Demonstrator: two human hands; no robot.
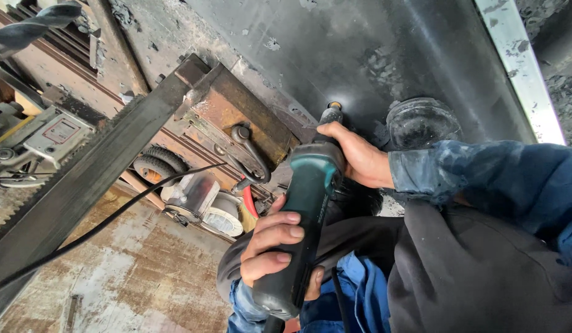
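With both hands clamped on the teal angle grinder (307, 203), left hand (270, 243) on its body and right hand (354, 157) near its head, work on the dark steel plate (372, 55) looks midway, with only a small bright ground patch (344, 102) showing.

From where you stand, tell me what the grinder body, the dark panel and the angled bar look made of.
Grinder: teal and black moulded plastic, matt, scuffed, gripped by the left hand and right hand.
Panel: probably steel, dark, with a dull sheen and flaking patches.
Bar: likely mill-scale steel, grey and rough-edged.

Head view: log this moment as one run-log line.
left hand: grips grinder body | right hand: holds side handle | grinder head: against black panel | cord: trails left over floor
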